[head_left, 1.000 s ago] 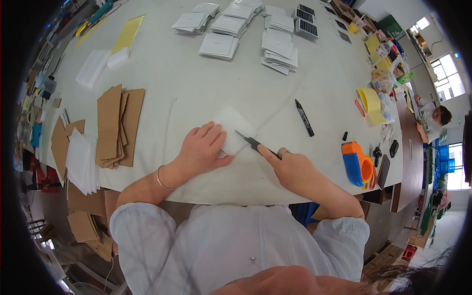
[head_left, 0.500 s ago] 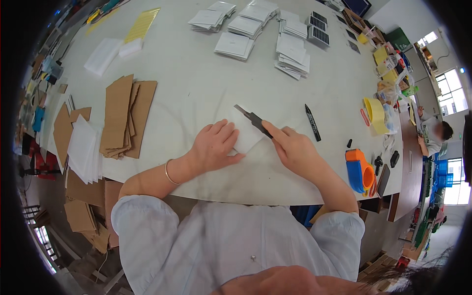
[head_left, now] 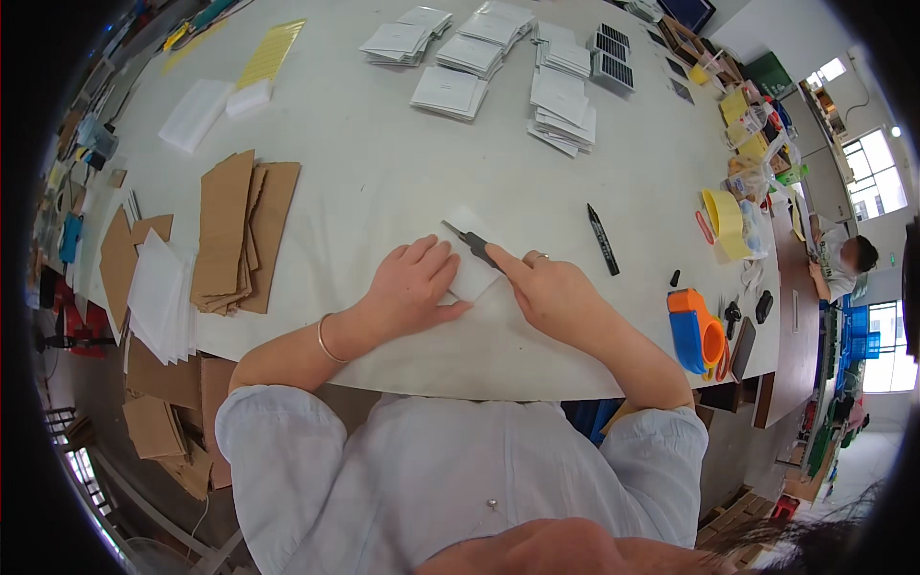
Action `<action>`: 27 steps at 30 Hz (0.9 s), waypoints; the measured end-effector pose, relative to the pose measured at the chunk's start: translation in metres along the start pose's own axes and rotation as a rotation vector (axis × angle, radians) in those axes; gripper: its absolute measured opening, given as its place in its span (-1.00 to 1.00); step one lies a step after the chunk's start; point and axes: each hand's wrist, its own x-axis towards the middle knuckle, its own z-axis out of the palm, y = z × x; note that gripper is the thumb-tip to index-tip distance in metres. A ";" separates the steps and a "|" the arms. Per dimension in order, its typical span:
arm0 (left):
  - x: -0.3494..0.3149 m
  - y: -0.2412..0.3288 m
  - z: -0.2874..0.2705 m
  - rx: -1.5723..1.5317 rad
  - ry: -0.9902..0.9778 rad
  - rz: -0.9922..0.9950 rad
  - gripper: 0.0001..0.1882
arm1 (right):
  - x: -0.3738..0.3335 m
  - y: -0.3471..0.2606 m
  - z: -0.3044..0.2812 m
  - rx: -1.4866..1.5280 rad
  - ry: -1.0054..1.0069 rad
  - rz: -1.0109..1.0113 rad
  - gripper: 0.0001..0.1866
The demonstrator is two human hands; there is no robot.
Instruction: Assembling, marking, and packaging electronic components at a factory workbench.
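A thin white sheet [head_left: 475, 281] lies on the table in front of me. My left hand [head_left: 410, 284] rests flat on its left side, fingers stretched out and thumb pointing right. A dark utility knife [head_left: 475, 243] is gripped in my right hand [head_left: 548, 295], its blade extended toward the upper left. The blade is over or on the sheet's upper part; whether it touches, I cannot tell. Part of the sheet is hidden under my left hand. To the right of my right hand lies an uncapped black marker [head_left: 602, 239].
Brown cardboard pieces [head_left: 227, 220] and white sheets [head_left: 156, 302] lie at left. White flat packets [head_left: 450, 91] are stacked at the far side beside small dark-striped panels [head_left: 613, 72]. An orange and blue tape dispenser [head_left: 685, 331] stands near the right edge. Another person [head_left: 836, 259] sits farther right.
My right hand has drawn the knife slightly left and down, nearer my left hand. The left hand stays on the sheet. The whole view has shifted a little.
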 end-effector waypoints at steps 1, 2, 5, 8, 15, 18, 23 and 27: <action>0.001 0.000 0.000 -0.001 -0.005 0.004 -0.43 | 0.003 -0.001 0.001 -0.046 -0.002 -0.022 -0.44; 0.001 0.000 0.000 -0.006 -0.007 0.010 -0.43 | 0.007 -0.002 0.002 -0.091 -0.005 -0.044 -0.41; 0.001 0.001 0.000 0.002 -0.020 -0.006 -0.42 | 0.012 -0.006 0.001 -0.174 -0.071 -0.073 -0.38; -0.001 0.001 -0.001 0.028 -0.008 0.024 -0.47 | -0.008 -0.001 -0.001 -0.153 -0.090 -0.102 -0.37; 0.004 0.001 0.001 -0.024 -0.025 0.047 -0.48 | -0.031 0.000 -0.002 -0.148 -0.123 0.000 -0.36; 0.005 0.000 -0.003 -0.043 -0.032 0.041 -0.47 | -0.030 0.000 0.004 -0.191 -0.060 -0.037 -0.37; 0.007 0.002 0.000 -0.041 0.055 0.040 -0.47 | -0.067 -0.003 -0.013 -0.119 -0.176 0.133 -0.44; 0.003 0.004 0.000 -0.058 -0.002 0.000 -0.47 | -0.103 0.010 -0.029 -0.059 -0.213 0.157 -0.43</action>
